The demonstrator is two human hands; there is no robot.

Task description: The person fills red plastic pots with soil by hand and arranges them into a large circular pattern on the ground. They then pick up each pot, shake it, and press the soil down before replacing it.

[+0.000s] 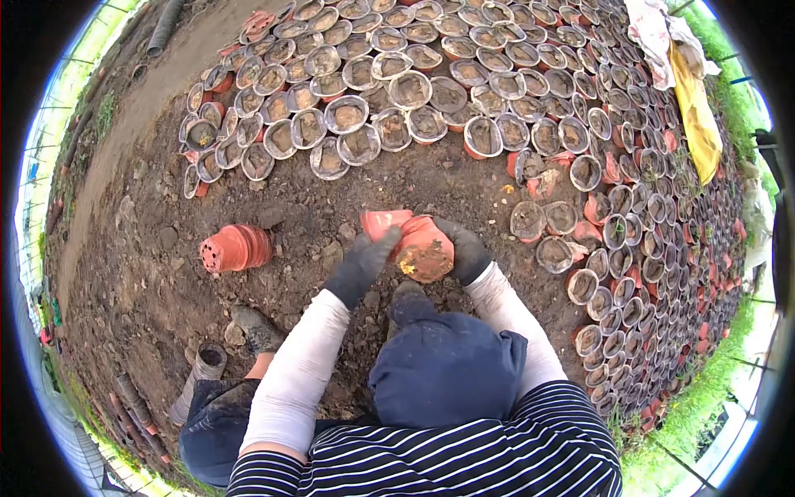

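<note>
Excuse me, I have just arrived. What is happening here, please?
Someone's dark-gloved left hand and right hand hold reddish pots, apparently two, one smeared with dirt. A stack of similar pots lies sideways on the ground. Many soil-filled pots stand packed ahead and to the right.

Red on brown, green at the edges

The ground is brown, with green grass along its right edge. Orange-red colours the held pots and the stack towards the left edge; one held base is smeared brown, with a yellow patch. The far pots have grey-black rims. Left hand and right hand: dark grey gloves. Sleeves: off-white. Shirt: black, white-striped. Trousers: navy. By the right edge, a yellow sheet.
</note>
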